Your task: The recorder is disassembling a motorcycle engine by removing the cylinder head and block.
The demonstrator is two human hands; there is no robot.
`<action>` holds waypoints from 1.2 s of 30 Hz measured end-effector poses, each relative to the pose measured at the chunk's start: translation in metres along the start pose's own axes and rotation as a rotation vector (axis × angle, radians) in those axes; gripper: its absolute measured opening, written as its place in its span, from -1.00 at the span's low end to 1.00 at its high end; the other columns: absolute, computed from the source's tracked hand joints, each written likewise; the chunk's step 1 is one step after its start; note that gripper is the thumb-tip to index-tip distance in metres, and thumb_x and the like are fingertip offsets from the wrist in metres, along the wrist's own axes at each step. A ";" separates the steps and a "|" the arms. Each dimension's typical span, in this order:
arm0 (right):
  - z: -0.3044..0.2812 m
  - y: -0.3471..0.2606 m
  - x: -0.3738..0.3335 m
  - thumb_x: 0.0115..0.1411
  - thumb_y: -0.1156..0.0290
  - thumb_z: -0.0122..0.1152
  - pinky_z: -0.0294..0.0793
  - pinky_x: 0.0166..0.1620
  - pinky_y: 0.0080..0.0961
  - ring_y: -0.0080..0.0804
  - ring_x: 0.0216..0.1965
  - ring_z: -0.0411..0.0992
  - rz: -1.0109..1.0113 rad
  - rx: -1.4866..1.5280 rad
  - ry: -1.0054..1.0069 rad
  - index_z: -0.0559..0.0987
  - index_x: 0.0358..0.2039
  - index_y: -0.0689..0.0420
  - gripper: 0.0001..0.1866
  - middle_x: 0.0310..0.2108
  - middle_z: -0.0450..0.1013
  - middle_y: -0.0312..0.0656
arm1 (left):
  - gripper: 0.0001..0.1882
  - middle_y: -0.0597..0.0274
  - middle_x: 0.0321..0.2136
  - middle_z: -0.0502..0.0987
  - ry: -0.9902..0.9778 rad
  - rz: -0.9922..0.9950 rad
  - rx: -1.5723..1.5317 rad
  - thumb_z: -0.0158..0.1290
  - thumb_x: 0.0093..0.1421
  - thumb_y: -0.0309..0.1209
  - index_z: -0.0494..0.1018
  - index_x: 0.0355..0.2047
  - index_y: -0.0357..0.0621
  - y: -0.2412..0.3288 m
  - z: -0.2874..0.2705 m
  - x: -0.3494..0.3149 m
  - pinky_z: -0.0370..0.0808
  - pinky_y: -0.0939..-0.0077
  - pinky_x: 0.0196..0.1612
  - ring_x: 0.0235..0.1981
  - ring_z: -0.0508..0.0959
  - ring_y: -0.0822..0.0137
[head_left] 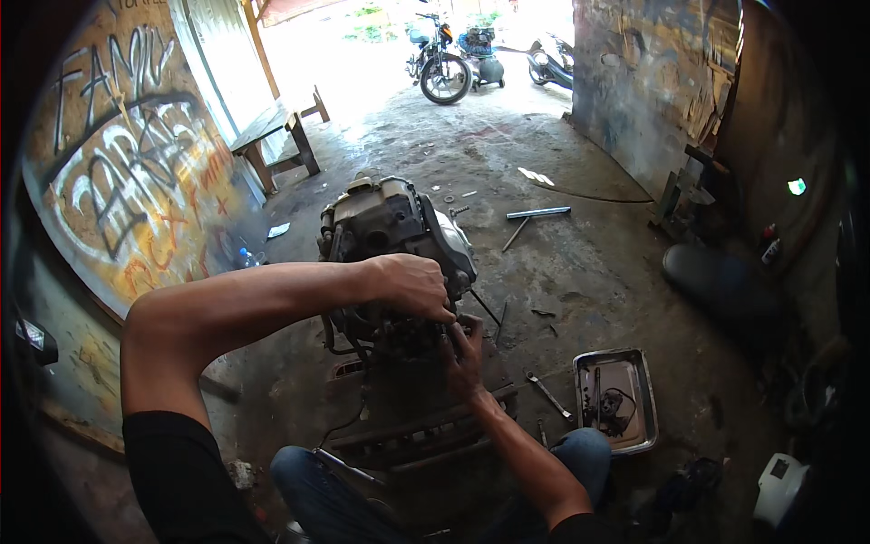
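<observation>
A motorcycle engine (373, 210), dark with a silver side cover, stands upright on the floor in front of my knees. My left hand (410, 283) reaches across its near side, fingers curled closed, with the thumb side at the engine's right edge. Just below it, my right hand (466, 355) comes up from the lower right, its fingers bent and pressed together against the near right part of the engine. The two hands almost meet there. Whatever sits between their fingers is hidden. A thin dark rod (485, 308) slants out from the engine's right side.
To the right, a metal tray (649, 390) holds small dark parts, with a wrench (549, 397) beside it. Farther off lies a T-shaped tool (538, 213). A black seat (725, 283) rests at the right, a wooden bench (263, 127) at the left, a motorcycle (444, 77) outside.
</observation>
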State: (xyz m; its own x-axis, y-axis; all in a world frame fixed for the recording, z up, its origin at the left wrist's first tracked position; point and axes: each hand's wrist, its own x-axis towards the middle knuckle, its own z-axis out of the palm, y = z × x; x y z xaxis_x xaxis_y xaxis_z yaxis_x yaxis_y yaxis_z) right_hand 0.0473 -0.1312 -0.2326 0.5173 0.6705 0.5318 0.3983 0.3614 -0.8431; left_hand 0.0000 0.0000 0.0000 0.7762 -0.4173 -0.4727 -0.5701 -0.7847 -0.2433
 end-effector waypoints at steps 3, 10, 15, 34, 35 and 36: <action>-0.002 -0.002 0.000 0.26 0.34 0.17 0.24 0.12 -0.13 0.02 0.05 0.25 -0.005 -0.012 -0.017 0.47 0.08 0.14 -0.61 0.01 0.22 0.10 | -0.81 0.19 -0.49 0.61 0.052 -0.049 0.008 0.06 0.17 -0.33 0.56 -0.22 0.05 0.006 -0.001 0.001 0.58 0.24 -0.30 -0.31 0.65 0.08; 0.000 -0.022 0.005 0.29 0.47 0.06 0.29 0.10 -0.20 0.01 0.03 0.26 -0.033 -0.164 0.012 0.43 0.05 0.19 -0.68 0.02 0.19 0.09 | -0.68 0.10 -0.35 0.61 -0.009 -0.342 -0.236 0.04 0.13 -0.42 0.51 -0.07 -0.07 0.020 -0.016 -0.009 0.56 0.14 -0.22 -0.25 0.63 0.03; 0.000 -0.036 0.009 0.26 0.45 0.12 0.33 0.04 -0.16 0.02 -0.03 0.31 -0.103 -0.367 0.056 0.45 0.01 0.20 -0.69 -0.03 0.26 0.09 | -0.55 0.09 -0.16 0.59 0.293 -0.470 -0.343 0.06 0.05 -0.52 0.45 0.01 -0.16 0.034 0.008 -0.025 0.45 0.18 0.06 -0.05 0.54 0.05; -0.029 -0.078 0.051 0.16 0.33 0.24 0.39 -0.03 -0.09 0.14 -0.16 0.48 -0.057 -0.509 -0.183 0.50 -0.09 0.31 -0.62 -0.22 0.51 0.15 | -0.51 -0.09 0.16 0.23 1.233 -1.379 -0.441 0.11 0.12 -0.45 0.31 0.08 -0.16 0.163 0.082 0.039 0.09 0.00 0.29 0.24 0.21 -0.09; -0.031 -0.085 0.054 0.16 0.33 0.23 0.38 -0.03 -0.07 0.14 -0.15 0.47 0.013 -0.504 -0.225 0.50 -0.14 0.30 -0.66 -0.23 0.51 0.14 | -0.51 -0.08 0.14 0.25 1.295 -1.365 -0.432 0.11 0.10 -0.48 0.30 0.07 -0.18 0.164 0.084 0.040 0.12 0.02 0.27 0.22 0.24 -0.09; -0.029 -0.098 0.059 0.16 0.33 0.23 0.38 -0.04 -0.05 0.14 -0.15 0.47 0.079 -0.496 -0.266 0.49 -0.20 0.30 -0.70 -0.24 0.51 0.13 | -0.50 -0.07 0.12 0.26 1.356 -1.351 -0.419 0.12 0.09 -0.52 0.30 0.06 -0.19 0.164 0.087 0.039 0.15 0.04 0.25 0.19 0.26 -0.09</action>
State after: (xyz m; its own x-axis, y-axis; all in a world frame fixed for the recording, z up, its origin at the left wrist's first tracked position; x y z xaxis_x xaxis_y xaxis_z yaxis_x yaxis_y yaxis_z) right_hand 0.0611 -0.1461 -0.1165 0.3770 0.8466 0.3758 0.7072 -0.0012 -0.7070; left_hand -0.0866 -0.1056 -0.1321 0.3527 0.5918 0.7248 0.4067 -0.7945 0.4509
